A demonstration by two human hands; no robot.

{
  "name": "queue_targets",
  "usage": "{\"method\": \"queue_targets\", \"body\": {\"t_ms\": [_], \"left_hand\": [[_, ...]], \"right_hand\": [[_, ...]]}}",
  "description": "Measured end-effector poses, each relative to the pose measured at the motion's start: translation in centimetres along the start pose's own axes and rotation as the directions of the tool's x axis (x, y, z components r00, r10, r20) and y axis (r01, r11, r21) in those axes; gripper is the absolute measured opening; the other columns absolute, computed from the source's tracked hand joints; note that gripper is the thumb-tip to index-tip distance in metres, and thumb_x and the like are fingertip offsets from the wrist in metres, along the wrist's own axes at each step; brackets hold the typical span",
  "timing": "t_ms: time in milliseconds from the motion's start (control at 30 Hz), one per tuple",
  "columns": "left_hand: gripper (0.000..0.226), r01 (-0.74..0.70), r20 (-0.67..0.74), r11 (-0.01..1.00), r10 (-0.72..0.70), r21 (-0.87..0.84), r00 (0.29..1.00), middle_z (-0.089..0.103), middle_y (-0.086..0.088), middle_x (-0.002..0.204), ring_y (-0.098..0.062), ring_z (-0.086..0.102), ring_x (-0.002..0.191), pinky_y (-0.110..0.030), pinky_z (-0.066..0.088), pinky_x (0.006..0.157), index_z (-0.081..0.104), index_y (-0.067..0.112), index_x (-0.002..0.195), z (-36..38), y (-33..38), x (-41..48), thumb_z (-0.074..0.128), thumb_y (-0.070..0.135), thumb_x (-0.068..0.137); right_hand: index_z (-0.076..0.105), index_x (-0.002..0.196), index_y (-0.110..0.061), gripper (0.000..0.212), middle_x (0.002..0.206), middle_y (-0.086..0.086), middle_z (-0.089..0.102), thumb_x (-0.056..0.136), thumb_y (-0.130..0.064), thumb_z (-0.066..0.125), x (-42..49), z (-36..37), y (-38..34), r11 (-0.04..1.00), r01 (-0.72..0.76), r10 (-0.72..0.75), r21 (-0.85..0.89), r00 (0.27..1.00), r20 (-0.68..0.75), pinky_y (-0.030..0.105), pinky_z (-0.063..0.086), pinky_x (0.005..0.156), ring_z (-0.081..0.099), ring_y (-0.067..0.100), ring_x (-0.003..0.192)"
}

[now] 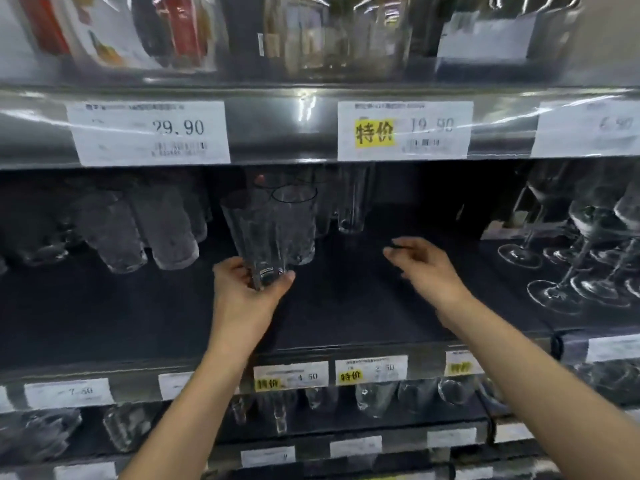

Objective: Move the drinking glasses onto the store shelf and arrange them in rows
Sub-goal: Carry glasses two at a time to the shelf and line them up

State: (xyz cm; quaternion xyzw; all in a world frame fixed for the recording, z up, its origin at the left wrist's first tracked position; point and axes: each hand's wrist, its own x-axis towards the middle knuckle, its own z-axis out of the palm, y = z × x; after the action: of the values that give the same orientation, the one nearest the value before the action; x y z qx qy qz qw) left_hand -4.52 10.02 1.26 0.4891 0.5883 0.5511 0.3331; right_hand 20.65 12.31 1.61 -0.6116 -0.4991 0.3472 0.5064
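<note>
Forearms [194, 410] at bottom of frame, both reaching onto the middle shelf [346, 306]. Left grip [249, 289] has the drinking glass [266, 233] by its base, thumb on one side, fingers wrapped round the other. Glass is upright, mouth up, at the front of a short file of like glasses [298, 220]. Can't tell if its base is down on the mat or just off it. Right grip [422, 268] is slack and half spread, holding nothing, over bare dark mat to the right of that file; motion blur, so finger detail is vague. Handling call: clear textured glass, rigid, probably light, brittle, likely slick. A low hold at the base is fine for setting down, but it tips easily that way. I'd steady it near the rim with the free grip and avoid clinking the neighbour behind. Further out: more tumblers [138, 233] to the left, a tall narrow glass [353, 202] further back, wine glasses [571, 244] on the right, price tags [149, 131] on the shelf edge above.
</note>
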Motion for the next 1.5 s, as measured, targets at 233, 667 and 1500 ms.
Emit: {"method": "queue_targets", "body": {"t_ms": [233,667,1500], "left_hand": [[0.076,0.016,-0.011,0.999,-0.016,0.036,1.0,0.059,0.008,0.112,-0.009,0.06,0.103,-0.017,0.045,0.081,0.037,0.017,0.131,1.9,-1.7,3.1,0.086,0.022,0.074],[0.068,0.017,-0.083,0.98,-0.001,0.196,0.997,0.067,0.005,0.109,-0.011,0.065,0.098,-0.027,0.054,0.085,0.05,0.018,0.118,2.6,-2.4,4.8,0.09,0.033,0.065],[0.046,-0.091,-0.304,0.995,0.079,-0.027,0.95,0.062,-0.003,0.091,-0.002,0.061,0.073,-0.033,0.057,0.066,0.049,0.022,0.109,-4.1,2.6,-9.6,0.075,0.0,0.079]], "right_hand": [[0.039,0.142,-0.017,0.068,0.126,-0.005,0.051,0.087,-0.038,0.073,9.4,4.2,1.0,0.999,-0.041,0.042,-0.009,0.996,0.078,0.024,0.045,0.096,0.054,0.013,0.111],[0.05,0.133,-0.006,0.053,0.116,0.002,0.061,0.088,-0.02,0.073,14.6,7.9,0.4,0.993,0.098,-0.099,-0.062,0.995,-0.016,0.007,0.043,0.069,0.056,0.011,0.096],[0.055,0.104,-0.025,0.033,0.085,0.009,0.063,0.084,-0.003,0.07,-5.4,2.3,-3.4,0.96,0.039,-0.206,0.278,0.772,0.601,0.034,0.056,0.062,0.064,0.02,0.077]]}}
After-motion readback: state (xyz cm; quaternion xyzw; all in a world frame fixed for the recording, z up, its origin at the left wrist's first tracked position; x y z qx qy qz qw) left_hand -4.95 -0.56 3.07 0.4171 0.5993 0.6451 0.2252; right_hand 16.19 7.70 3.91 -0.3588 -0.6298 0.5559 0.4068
